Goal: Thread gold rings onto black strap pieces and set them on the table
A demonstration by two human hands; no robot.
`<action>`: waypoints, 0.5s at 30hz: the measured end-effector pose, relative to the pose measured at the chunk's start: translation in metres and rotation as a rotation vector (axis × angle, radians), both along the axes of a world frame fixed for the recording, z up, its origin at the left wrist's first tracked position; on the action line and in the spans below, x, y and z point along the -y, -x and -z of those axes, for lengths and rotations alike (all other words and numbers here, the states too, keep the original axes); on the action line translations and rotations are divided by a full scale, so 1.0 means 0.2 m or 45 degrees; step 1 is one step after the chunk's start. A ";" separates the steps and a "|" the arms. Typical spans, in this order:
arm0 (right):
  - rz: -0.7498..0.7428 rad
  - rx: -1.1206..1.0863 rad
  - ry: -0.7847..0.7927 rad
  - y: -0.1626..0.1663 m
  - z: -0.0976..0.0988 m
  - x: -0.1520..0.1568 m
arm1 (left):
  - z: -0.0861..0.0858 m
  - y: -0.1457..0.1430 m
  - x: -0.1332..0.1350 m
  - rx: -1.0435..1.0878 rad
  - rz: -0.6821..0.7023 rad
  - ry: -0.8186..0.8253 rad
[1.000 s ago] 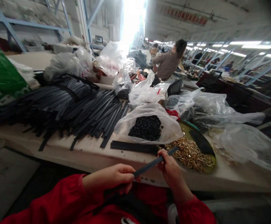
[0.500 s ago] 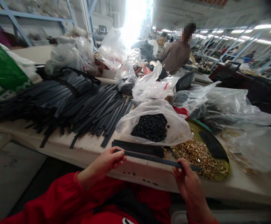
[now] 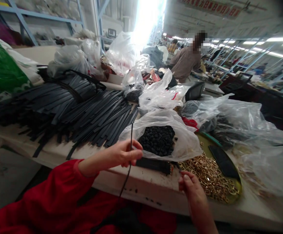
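Note:
My left hand [image 3: 128,152] is closed on a thin black strap [image 3: 126,182], seen edge-on. Its upper end sticks up above the fingers, and the rest hangs down toward my lap. To the right, my right hand [image 3: 191,183] is held in a pinch beside the gold metal buckles [image 3: 212,178]; what its fingertips hold, if anything, cannot be made out. Between the hands, a short stack of black strips [image 3: 153,165] lies at the table's front. Behind it is an open clear plastic bag [image 3: 187,143] with small black pieces [image 3: 157,139] inside.
A large pile of black straps [image 3: 102,120] covers the left of the table. The buckles lie on a yellow-green tray [image 3: 239,191] with a dark flat piece [image 3: 223,161]. Clear plastic bags [image 3: 273,172] crowd the right side and back. A person [image 3: 186,63] stands farther off.
The strap was stretched level between both hands. My right hand has let go of it, and my left hand has risen and turned the strap upright.

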State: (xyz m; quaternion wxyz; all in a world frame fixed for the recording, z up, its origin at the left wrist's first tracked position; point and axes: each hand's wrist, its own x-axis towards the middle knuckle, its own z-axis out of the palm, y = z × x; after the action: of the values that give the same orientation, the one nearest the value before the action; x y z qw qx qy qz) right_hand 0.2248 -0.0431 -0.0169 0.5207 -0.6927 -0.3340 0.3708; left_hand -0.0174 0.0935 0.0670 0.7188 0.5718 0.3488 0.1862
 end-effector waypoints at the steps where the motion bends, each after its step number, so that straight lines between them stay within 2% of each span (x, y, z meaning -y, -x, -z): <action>1: -0.001 0.194 0.006 -0.04 -0.04 -0.06 | 0.01 0.00 0.00 0.007 0.159 0.126; 3: -0.071 0.521 -0.036 -0.09 -0.11 -0.21 | 0.05 -0.03 0.01 0.027 0.348 0.305; 4: -0.129 0.659 -0.076 -0.09 -0.13 -0.29 | 0.08 -0.06 0.02 0.013 0.359 0.325; 6: -0.261 0.953 -0.112 -0.09 -0.12 -0.46 | 0.14 -0.12 0.02 -0.086 0.268 0.248; 9: -0.401 1.357 0.007 -0.07 -0.05 -0.66 | 0.22 -0.18 0.01 -0.234 0.120 0.086; 12: -0.452 1.475 0.091 -0.08 0.03 -0.77 | 0.24 -0.20 -0.02 -0.247 0.021 0.024; 15: -0.481 1.496 0.113 -0.08 0.06 -0.79 | 0.26 -0.20 -0.03 -0.239 -0.026 0.010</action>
State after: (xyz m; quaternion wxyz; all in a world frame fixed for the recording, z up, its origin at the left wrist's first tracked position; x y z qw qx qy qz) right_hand 0.2415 0.1154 -0.0287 0.1458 -0.7311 -0.6660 0.0267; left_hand 0.0225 0.0993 0.0151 0.6834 0.5803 0.4211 0.1375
